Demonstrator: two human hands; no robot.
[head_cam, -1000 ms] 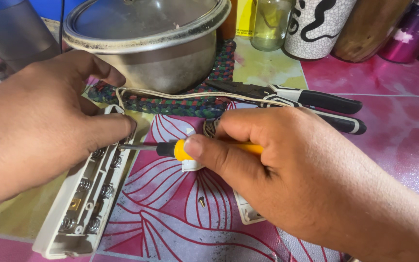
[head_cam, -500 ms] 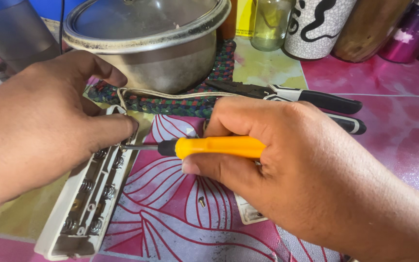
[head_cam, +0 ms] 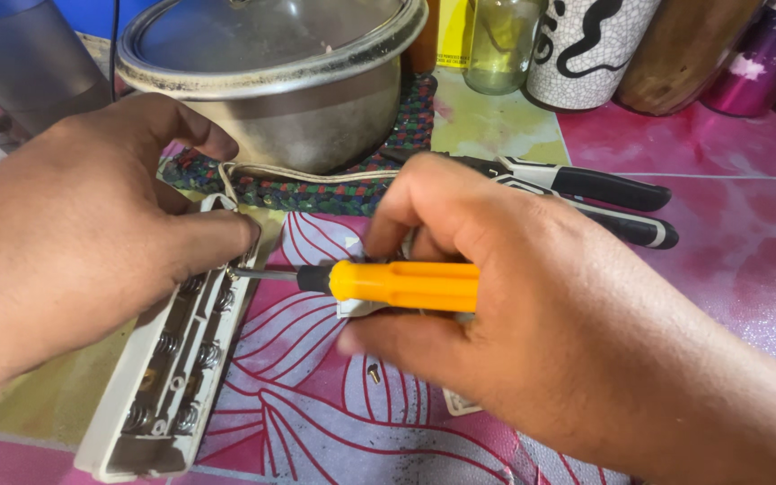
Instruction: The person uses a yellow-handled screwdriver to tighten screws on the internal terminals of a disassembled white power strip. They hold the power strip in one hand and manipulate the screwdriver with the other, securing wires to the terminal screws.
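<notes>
Right hand [head_cam: 532, 305] gripping yellow screwdriver [head_cam: 403, 285], tip now in open power strip [head_cam: 168, 368], left hand [head_cam: 92, 242] still pressing it

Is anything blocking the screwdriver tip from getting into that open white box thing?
Nothing visible does. The right hand holds the yellow screwdriver sideways, and its metal tip already reaches the opened white power strip at its upper end, right beside the left hand fingers pressing the strip down. A small loose screw lies below, off to the side.
</notes>
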